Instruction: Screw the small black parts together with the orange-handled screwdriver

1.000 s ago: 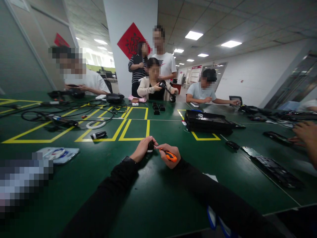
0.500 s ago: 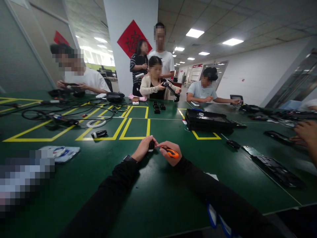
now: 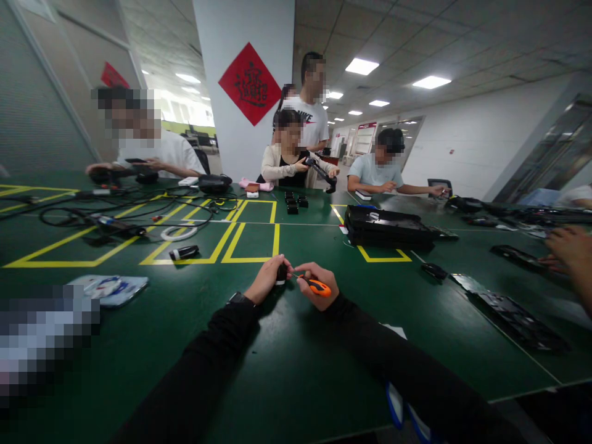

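My left hand (image 3: 267, 279) is closed around a small black part with a white end (image 3: 281, 274), held just above the green table (image 3: 296, 357). My right hand (image 3: 320, 285) grips an orange and black screwdriver (image 3: 320, 287). Its thin shaft points left toward the black part. Whether the tip touches the part I cannot tell. A similar black and white piece (image 3: 184, 252) lies on the table to the left, beyond my left hand.
A stack of black trays (image 3: 386, 228) stands ahead to the right, near several small black blocks (image 3: 292, 201). Cables (image 3: 69, 213) and a white ring (image 3: 179, 232) lie left. A long dark panel (image 3: 513, 314) is at the right, by a co-worker's hand (image 3: 571, 246). Other people sit across the table.
Both of my hands stay in nearly the same place, and the screwdriver's shaft shows more clearly. Across the table, the standing person has turned the head and the left person's hands have lowered.
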`<action>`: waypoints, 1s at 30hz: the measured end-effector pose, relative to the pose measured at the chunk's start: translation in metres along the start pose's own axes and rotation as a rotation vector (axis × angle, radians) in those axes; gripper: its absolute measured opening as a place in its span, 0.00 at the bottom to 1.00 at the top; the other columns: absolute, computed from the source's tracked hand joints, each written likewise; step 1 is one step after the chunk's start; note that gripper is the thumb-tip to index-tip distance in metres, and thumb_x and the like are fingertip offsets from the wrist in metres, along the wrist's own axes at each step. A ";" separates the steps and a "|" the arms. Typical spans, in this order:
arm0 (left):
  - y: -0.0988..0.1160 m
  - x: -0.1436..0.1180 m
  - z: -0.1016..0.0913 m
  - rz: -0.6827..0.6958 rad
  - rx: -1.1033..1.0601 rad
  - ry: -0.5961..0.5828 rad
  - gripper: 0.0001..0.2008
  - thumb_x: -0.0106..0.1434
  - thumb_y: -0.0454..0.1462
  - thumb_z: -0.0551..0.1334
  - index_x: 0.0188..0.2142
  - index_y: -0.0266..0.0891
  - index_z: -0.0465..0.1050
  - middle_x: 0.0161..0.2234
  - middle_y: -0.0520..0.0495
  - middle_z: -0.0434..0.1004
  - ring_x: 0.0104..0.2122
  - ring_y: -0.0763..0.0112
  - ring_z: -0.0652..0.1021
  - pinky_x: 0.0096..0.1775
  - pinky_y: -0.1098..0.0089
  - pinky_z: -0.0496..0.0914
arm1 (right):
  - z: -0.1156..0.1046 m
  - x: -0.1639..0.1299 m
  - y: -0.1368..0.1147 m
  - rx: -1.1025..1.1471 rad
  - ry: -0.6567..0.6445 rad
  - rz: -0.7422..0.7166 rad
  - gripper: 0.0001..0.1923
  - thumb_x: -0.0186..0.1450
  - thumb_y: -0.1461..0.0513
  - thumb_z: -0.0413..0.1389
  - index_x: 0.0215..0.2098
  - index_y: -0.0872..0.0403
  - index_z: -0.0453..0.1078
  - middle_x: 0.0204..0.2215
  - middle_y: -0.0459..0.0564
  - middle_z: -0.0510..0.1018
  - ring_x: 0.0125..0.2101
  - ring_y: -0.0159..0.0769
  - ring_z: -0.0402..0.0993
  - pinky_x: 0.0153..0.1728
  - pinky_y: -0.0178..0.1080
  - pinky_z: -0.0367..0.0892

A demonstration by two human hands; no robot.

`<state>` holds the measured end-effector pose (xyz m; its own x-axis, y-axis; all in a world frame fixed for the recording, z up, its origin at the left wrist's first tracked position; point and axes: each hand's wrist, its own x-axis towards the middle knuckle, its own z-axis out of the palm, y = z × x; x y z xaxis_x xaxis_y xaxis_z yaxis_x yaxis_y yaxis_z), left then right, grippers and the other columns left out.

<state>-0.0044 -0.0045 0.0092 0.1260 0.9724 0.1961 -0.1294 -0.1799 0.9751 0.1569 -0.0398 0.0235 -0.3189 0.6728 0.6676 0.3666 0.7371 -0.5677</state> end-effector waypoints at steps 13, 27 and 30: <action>0.002 0.000 0.000 -0.020 -0.003 -0.013 0.16 0.58 0.47 0.50 0.28 0.35 0.66 0.24 0.49 0.72 0.23 0.73 0.72 0.29 0.72 0.66 | -0.004 0.001 -0.003 0.023 0.015 0.032 0.10 0.56 0.63 0.50 0.37 0.54 0.66 0.18 0.42 0.66 0.19 0.28 0.60 0.24 0.32 0.59; 0.000 0.000 -0.001 -0.011 0.029 -0.065 0.19 0.59 0.48 0.48 0.29 0.34 0.65 0.25 0.48 0.71 0.24 0.73 0.72 0.29 0.72 0.66 | -0.006 -0.001 -0.003 0.003 0.006 -0.021 0.08 0.53 0.65 0.50 0.32 0.56 0.65 0.18 0.41 0.65 0.17 0.25 0.58 0.22 0.30 0.57; 0.000 0.000 -0.001 -0.006 0.030 -0.065 0.19 0.59 0.49 0.48 0.30 0.34 0.65 0.26 0.48 0.71 0.24 0.73 0.72 0.30 0.71 0.66 | -0.005 -0.001 -0.002 -0.008 0.007 -0.034 0.08 0.53 0.65 0.50 0.32 0.55 0.65 0.17 0.41 0.65 0.17 0.25 0.58 0.22 0.30 0.57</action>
<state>-0.0055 -0.0047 0.0089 0.1906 0.9621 0.1951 -0.0989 -0.1789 0.9789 0.1612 -0.0425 0.0263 -0.3252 0.6465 0.6901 0.3629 0.7592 -0.5403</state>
